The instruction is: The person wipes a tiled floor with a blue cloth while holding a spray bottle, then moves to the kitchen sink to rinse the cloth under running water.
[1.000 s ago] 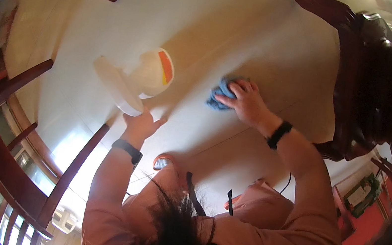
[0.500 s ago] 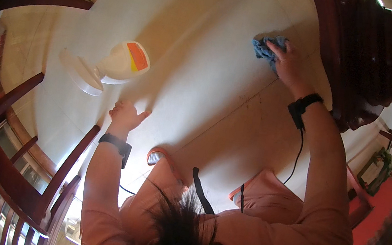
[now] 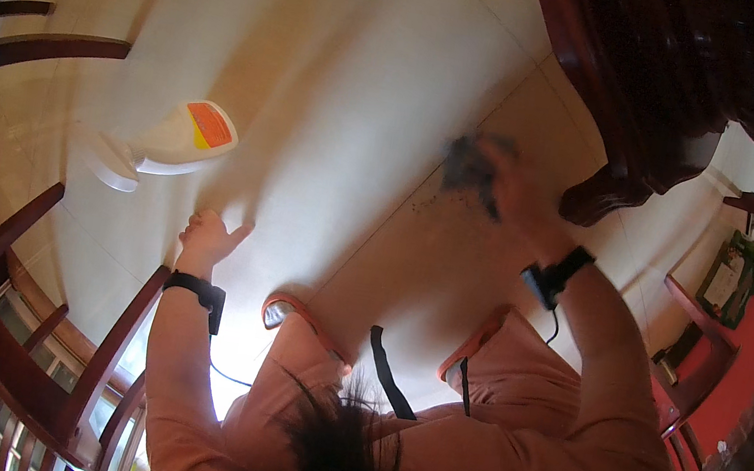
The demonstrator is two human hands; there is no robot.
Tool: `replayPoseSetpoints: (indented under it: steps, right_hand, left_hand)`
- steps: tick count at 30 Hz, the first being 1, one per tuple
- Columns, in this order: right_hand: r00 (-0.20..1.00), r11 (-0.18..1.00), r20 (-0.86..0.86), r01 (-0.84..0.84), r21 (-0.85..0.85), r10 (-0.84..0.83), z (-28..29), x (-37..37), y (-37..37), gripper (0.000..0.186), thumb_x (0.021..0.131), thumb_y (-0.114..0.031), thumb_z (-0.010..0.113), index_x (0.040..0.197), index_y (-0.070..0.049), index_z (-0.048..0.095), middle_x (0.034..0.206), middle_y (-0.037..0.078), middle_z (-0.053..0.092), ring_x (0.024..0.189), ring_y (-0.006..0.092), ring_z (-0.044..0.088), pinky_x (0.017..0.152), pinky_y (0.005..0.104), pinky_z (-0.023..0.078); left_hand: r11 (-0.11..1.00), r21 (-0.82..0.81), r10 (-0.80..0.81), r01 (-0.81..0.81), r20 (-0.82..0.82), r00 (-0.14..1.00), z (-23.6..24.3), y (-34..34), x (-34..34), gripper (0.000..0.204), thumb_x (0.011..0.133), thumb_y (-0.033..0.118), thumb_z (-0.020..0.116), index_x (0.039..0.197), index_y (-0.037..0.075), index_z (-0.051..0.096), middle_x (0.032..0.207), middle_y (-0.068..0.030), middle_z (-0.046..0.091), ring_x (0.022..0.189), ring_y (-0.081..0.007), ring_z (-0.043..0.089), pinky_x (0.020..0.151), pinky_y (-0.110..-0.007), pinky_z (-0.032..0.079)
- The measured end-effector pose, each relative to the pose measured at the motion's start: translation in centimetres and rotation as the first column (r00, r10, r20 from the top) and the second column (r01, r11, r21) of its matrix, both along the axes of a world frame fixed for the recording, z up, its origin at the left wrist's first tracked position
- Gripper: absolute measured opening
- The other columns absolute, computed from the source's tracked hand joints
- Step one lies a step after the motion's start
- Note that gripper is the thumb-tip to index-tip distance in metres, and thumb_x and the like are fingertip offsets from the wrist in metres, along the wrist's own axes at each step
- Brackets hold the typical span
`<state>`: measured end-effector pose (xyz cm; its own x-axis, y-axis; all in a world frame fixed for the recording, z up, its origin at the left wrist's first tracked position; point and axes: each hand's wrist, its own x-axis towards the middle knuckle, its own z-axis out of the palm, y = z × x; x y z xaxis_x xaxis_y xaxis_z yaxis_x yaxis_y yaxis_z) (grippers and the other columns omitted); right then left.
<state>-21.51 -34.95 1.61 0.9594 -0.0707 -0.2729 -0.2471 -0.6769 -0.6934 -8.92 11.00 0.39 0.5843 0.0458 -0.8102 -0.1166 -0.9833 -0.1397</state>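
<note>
My right hand presses a blue-grey cloth on the pale tiled floor; both are smeared by motion. Small dark specks lie by a tile joint just below the cloth. To the left, my left hand rests on the floor, thumb held out and nothing in it. Beyond that hand is a white plastic bottle with an orange and yellow label. I cannot tell whether it stands or lies.
A dark carved wooden furniture leg rises close to my right hand. Dark red wooden chairs flank me on the left, and another wooden frame is at the right. A black strap hangs between my knees.
My right hand has swept the cloth nearer to me and slightly left, toward the specks. My left hand stays on the floor. The whole view has shifted a little.
</note>
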Motion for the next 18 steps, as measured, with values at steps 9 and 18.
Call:
replayPoseSetpoints:
  steps: [9,18]
  right_hand:
    - [0.916,0.812,-0.165,0.227,-0.538,-0.365,-3.1,6.2,-3.2,0.043,0.089,-0.017,0.049,0.132,-0.011,0.045,0.127,0.028,0.043,0.111,0.0386,0.047,0.094,0.0443,0.040]
    - [0.974,0.956,-0.196,0.051,-0.289,-0.111,-1.6,2.5,2.3,0.057,0.090,-0.034,0.052,0.133,0.000,0.039,0.127,0.027,0.044,0.114,0.0385,0.045,0.097,0.0500,0.036]
  left_hand:
    - [1.000,-0.019,0.024,-0.025,-0.017,1.000,-0.2,0.4,0.1,0.086,0.070,0.063,0.062,0.116,-0.007,0.047,0.119,-0.0263,0.049,0.108,-0.0362,0.052,0.090,-0.045,0.040]
    - [1.000,0.015,0.023,-0.022,-0.064,0.998,0.0,-0.2,0.5,0.090,0.072,0.062,0.061,0.122,-0.009,0.041,0.122,-0.0271,0.047,0.110,-0.0376,0.051,0.093,-0.046,0.038]
